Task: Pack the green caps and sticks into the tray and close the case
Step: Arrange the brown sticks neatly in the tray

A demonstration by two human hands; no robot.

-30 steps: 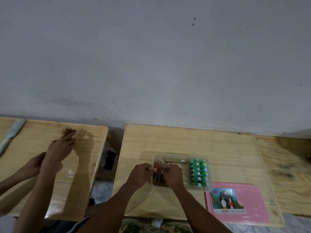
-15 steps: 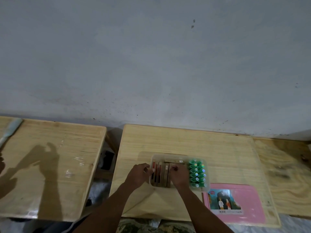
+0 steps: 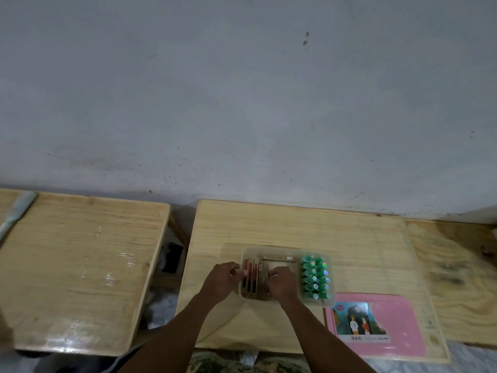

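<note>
benches [image 3: 269,227]: three, wooden, side by side
tray [image 3: 271,250]: one, clear plastic
green caps [image 3: 314,275]: two columns of about six each, roughly twelve; the exact number is unclear
sticks [image 3: 252,275]: about five lying lengthwise and one crosswise; the hands hide some
pink lid [image 3: 398,324]: one
hands: two, the left hand [image 3: 222,281] and the right hand [image 3: 281,285]
pale blue tool [image 3: 16,214]: one

A wooden table [image 3: 295,227] bears a clear tray [image 3: 271,249] and a pink lid [image 3: 398,319].
</note>
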